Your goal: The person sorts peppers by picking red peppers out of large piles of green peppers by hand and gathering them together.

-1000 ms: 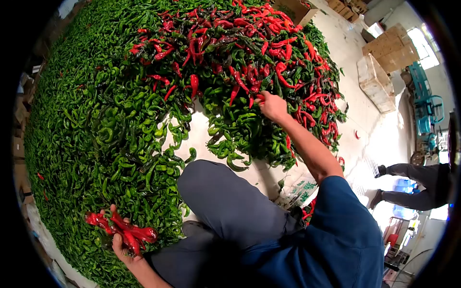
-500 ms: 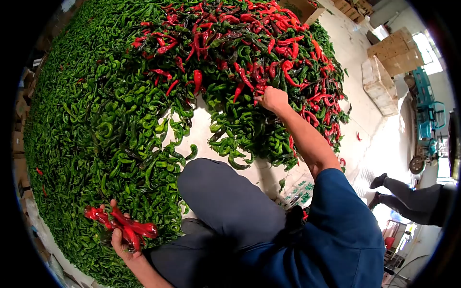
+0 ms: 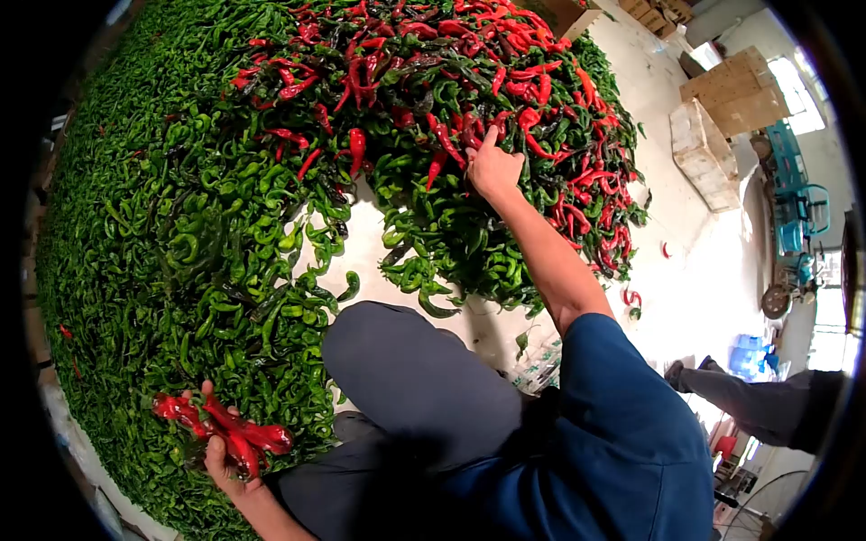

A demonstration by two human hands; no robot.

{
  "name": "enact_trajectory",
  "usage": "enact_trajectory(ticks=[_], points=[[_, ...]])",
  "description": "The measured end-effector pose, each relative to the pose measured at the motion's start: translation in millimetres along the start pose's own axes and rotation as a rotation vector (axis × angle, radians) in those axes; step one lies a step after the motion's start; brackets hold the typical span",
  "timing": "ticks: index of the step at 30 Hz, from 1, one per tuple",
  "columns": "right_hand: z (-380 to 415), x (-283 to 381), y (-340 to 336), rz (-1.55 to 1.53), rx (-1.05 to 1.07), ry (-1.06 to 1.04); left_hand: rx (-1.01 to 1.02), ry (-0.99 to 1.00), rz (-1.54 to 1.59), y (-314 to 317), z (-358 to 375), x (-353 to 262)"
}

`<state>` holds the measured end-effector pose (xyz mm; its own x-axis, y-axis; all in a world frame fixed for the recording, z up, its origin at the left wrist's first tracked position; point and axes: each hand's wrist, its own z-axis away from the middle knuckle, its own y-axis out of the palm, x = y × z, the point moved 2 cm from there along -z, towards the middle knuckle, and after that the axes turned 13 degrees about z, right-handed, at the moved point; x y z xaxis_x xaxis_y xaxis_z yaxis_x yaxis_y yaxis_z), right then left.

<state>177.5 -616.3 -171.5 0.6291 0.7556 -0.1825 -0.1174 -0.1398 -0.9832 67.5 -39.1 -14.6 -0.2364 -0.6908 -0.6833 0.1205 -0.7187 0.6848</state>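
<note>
My left hand [image 3: 225, 460] is closed around several red chili peppers [image 3: 239, 433], held low on the left above the green pile. My right hand [image 3: 494, 169] reaches into the upper heap with its index finger stretched out and other fingers apart. Its fingertip touches or lies just over the red chili peppers [image 3: 471, 128] there. I see nothing gripped in it, though the underside of the palm is hidden. Green peppers [image 3: 216, 225] spread widely to the left and under both hands.
A cardboard box [image 3: 570, 18] stands behind the heap. Pale floor [image 3: 368, 236] shows between the piles. At right are wooden crates [image 3: 704, 153], a teal vehicle [image 3: 792, 180] and another person's legs [image 3: 744, 388]. My bent knee [image 3: 379, 338] is close to the peppers.
My right hand has moved a little up and left, and its index finger now points out instead of curling. The left hand keeps its red chili peppers. The view has shifted slightly.
</note>
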Motion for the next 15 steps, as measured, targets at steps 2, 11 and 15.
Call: enact_trajectory(ticks=[2, 11, 15], points=[[-10, 4, 6, -0.126, 0.067, 0.076, -0.044, -0.001, -0.014, 5, 0, 1], [-19, 26, 42, -0.231, -0.114, 0.218, -0.016, -0.017, 0.002, 2, -5, 2], [-27, 25, 62, -0.277, -0.150, 0.257, -0.002, -0.044, -0.033, 4, -4, 6]])
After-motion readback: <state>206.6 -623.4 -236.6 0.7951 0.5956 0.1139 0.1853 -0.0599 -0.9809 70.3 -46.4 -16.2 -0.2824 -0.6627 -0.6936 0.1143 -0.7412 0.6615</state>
